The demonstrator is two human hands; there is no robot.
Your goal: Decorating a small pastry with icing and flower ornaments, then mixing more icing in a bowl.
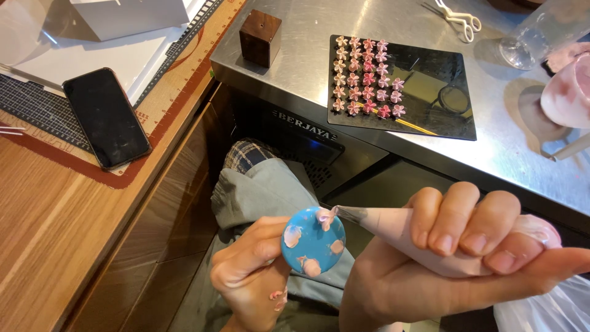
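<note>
My left hand (pixel 249 270) holds a small round blue disc (pixel 313 240) by a stem hidden under it, low in the head view. Pink icing petals dot the disc's rim. My right hand (pixel 467 246) grips a piping bag (pixel 393 227) full of pale pink icing. The bag's metal tip (pixel 347 213) touches the disc's upper edge beside a fresh petal. On the steel counter above lies a black tray (pixel 439 92) with several rows of small pink and cream piped flowers (pixel 365 77).
A dark wooden block (pixel 260 37) stands on the steel counter (pixel 295 67) near its left corner. White scissors (pixel 458 17) and a clear glass (pixel 534 40) sit at the back right, a pink bowl (pixel 568 92) at the right edge. A black phone (pixel 106 117) lies on the wooden table.
</note>
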